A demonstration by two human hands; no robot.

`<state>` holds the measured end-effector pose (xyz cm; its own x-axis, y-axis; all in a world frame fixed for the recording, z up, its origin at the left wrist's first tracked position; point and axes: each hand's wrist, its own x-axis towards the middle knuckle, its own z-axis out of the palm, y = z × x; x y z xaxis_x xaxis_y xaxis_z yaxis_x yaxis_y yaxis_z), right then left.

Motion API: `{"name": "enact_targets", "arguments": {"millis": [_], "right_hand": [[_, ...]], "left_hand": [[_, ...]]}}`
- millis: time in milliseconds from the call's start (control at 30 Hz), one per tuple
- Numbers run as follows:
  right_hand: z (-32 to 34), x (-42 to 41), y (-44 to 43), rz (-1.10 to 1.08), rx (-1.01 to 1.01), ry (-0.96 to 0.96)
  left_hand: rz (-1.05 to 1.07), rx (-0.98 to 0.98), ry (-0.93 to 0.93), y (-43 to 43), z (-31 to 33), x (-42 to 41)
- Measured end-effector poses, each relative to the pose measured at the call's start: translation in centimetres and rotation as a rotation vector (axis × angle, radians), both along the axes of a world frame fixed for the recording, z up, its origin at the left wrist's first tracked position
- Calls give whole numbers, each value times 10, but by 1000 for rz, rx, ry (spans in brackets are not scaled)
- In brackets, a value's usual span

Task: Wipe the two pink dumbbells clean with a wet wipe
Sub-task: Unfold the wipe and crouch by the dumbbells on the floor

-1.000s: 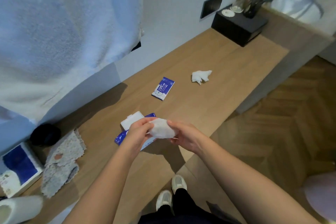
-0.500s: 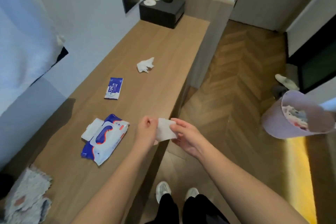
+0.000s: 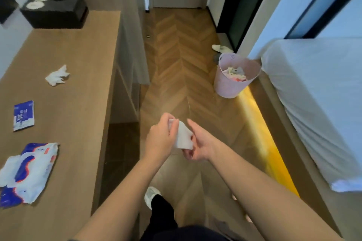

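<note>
Fingers of the left hand are bent and pinch the top corner of the wet wipe. The right hand is turned palm up. Its fingers curl under the wipe's bottom edge and hold it there. So both hands hold the wipe, and it sits right between them, white and folded a bit.

Half a second ago the hands were at the edge of the wooden counter. The wipe pack lay just left of the left hand. Now the view has turned to the right. The hands are out over the brown floor, and the pack is well apart from them on the left. The pink bin was at the right edge before. Now it is ahead and to the right, next to a bed with a white sheet. The wipe was pulled flatter before. Now it hangs down more from the left fingers.

The pack is white, blue and red, and its flap is open. A small blue packet lies further up the counter. It has white writing on it, but it is too blurry to read. A crumpled white tissue lies past that. A black box sits at the far end. One white shoe shows on the floor below the arms.
</note>
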<state>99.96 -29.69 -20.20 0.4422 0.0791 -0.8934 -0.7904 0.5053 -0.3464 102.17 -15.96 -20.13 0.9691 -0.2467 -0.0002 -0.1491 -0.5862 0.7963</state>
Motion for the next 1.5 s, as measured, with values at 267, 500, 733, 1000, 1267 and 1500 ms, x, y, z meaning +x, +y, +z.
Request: {"name": "enact_targets", "arguments": {"millis": [267,500,733,1000,1267,1500], "right_hand": [[-7,-179,-110,-278,-613,-19],[-7,-304,-171,-243,-822,93],[-15,-332,-209,-654,-454,-15],[-34,-295,-301,-437,-949,64],[-33,-271,-385,-326,-1041,40],[-42,-266,-476,-236,-985,-97]], "left_hand": [[-272,-72,171,-134,-21,-143],[-526,-16,217,-211,-23,-237],[-601,20,200,-264,-32,-251],[-569,62,299,-363,-45,-223],[-541,131,329,-443,-44,-200],[-409,67,334,-519,-59,-201]]}}
